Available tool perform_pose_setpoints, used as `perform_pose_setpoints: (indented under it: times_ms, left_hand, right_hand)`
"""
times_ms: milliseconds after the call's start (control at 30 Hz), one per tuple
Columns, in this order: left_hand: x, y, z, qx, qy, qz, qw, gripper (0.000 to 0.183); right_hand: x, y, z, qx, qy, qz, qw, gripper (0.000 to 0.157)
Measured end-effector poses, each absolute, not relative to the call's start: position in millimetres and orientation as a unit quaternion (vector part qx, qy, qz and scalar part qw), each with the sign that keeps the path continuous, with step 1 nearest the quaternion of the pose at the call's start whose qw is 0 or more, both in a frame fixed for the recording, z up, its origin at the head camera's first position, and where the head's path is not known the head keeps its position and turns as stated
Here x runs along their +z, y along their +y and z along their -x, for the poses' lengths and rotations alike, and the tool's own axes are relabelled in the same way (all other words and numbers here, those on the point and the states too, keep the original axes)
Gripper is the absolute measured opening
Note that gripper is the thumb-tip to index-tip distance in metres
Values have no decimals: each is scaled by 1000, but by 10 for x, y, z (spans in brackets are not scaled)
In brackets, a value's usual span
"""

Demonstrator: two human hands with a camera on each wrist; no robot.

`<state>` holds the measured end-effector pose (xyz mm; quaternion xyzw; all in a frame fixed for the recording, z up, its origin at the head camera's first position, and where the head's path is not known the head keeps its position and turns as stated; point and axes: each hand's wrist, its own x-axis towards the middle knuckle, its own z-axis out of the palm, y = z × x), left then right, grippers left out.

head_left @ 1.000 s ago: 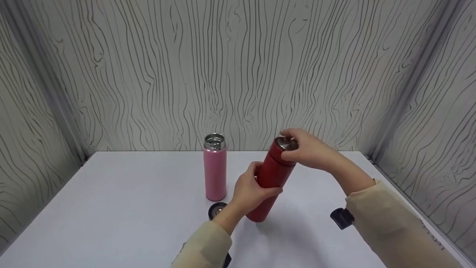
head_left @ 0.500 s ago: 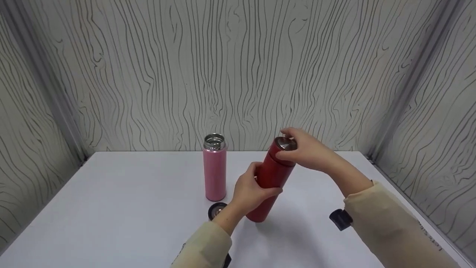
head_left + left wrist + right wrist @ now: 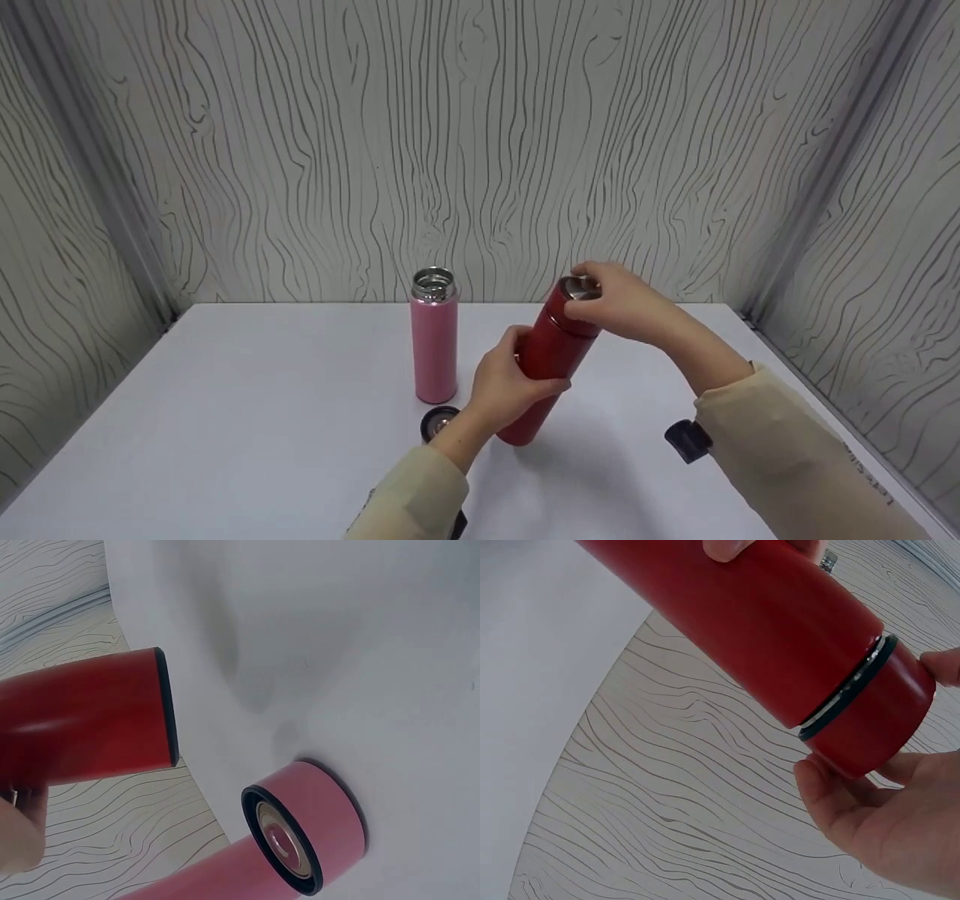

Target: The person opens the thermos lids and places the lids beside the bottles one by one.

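My left hand grips a red thermos round its body, holding it tilted with the top leaning right. Its black-rimmed base shows in the left wrist view, raised off the table. The fingers and thumb of my right hand pinch the red lid, which has a shiny steel top. Between lid and body, the right wrist view shows a narrow gap with a dark ring. A pink thermos stands upright without its lid to the left, its steel mouth showing.
A pink lid with a black rim rests on the white table, beneath my left forearm and in front of the pink thermos. Wood-grain patterned panels enclose the table at the back and both sides.
My right hand shifts its grip slightly on the red lid, and the seam below the lid now shows more clearly. My left hand and the pink thermos stay in place.
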<state>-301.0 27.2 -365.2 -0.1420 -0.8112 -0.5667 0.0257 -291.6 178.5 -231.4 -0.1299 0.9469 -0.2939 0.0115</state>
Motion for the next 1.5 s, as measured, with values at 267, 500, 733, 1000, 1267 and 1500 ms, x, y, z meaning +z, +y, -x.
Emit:
perform_pose_setpoints:
  times_ms: [267,500,733,1000,1267,1500]
  left_hand:
    - [-3672,282,3013,-558,-817,144,29,64]
    - [-3668,281,3016,-559,-816,144,33,64]
    - [-3670,290,3007,-554,-819,147,35,63]
    - [-3670,291,3007,-557,-817,147,36,63]
    - [-3684,278,2998,-559,-816,144,33,64]
    - [-3676,299,2995,-556,-817,147,33,64]
  right_hand:
    - [-2339,1772,2917,-269,959,83,-8,73]
    - [-2327,1798,2906,-310,938,155,9,63]
    - [-2348,1765,2893,-251,965,77,-19,86]
    - [-2357,1768,2892,-245,965,84,-29,65]
    - [-2349,1771,2909,-289,950,114,14,75]
    - [-2374,1777,2936,-278,955,100,-13,63]
